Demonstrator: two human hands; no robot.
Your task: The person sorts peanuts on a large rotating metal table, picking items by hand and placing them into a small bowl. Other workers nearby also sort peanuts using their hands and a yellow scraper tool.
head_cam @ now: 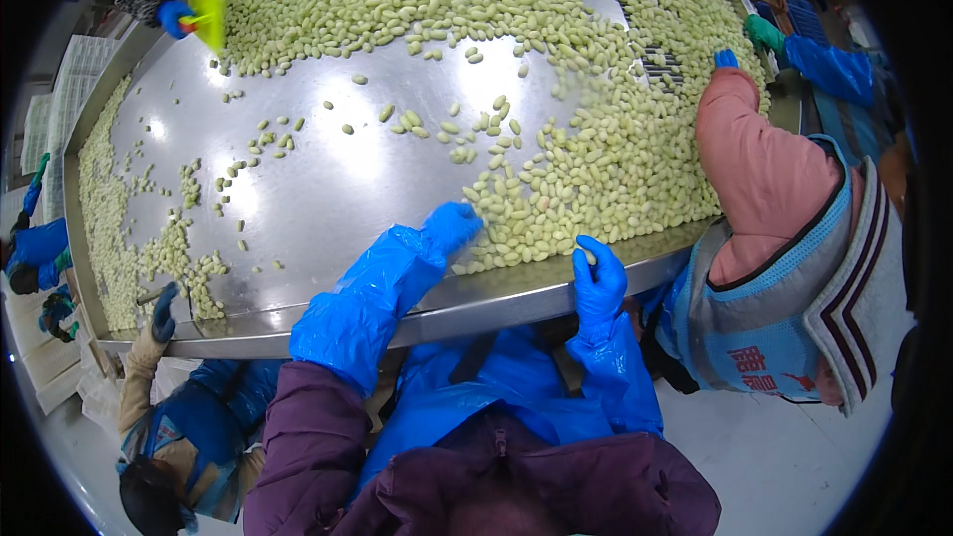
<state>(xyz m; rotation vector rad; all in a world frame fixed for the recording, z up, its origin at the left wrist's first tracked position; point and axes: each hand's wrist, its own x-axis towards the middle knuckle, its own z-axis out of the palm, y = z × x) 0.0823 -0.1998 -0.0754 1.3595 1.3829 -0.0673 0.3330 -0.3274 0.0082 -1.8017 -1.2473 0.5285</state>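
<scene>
My left hand (453,229), in a blue glove, is over the left edge of a heap of pale green oval pieces of produce (595,186). Its fingers are curled and slightly blurred, and whatever lies under them is hidden. At the front rim of the steel sorting table (298,268), my right hand (600,279), also gloved in blue, pinches a single green piece (590,257) between thumb and forefinger. Blue plastic sleeves cover both forearms.
A co-worker in a pink sleeve (744,156) reaches over the heap at right. Dark slots (661,65) show through the produce there. Another person's blue-gloved hand (173,18) holds a yellow scraper (207,17) at far left. A co-worker's dark glove (164,313) rests near the left corner.
</scene>
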